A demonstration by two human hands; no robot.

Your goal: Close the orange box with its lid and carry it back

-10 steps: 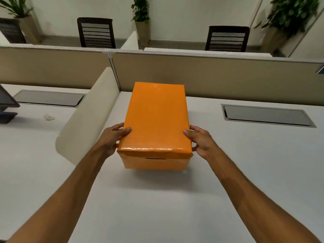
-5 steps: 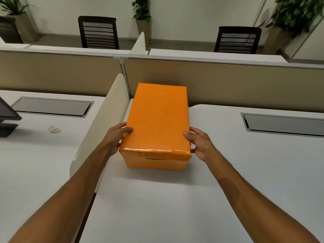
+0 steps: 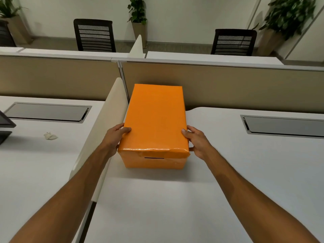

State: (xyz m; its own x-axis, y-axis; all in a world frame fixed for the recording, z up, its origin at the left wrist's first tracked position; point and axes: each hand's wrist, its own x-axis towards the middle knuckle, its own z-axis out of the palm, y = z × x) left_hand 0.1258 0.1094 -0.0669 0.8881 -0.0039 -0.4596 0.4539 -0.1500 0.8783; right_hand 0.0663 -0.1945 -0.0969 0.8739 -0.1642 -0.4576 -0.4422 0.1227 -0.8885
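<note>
Box now closer to the partition than a second ago. Left hand (image 3: 114,137) and right hand (image 3: 198,142) clamp the lidded orange box (image 3: 154,123) between them at its near end. Long axis runs away toward the worktop (image 3: 175,199) far edge, at its back-left corner beside the cream divider (image 3: 105,123).

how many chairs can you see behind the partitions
2. One black chair stands at the far left desk, behind the left partition panel. The other black chair stands at the far right desk. Only their backs show, and more could sit outside the view.
</note>
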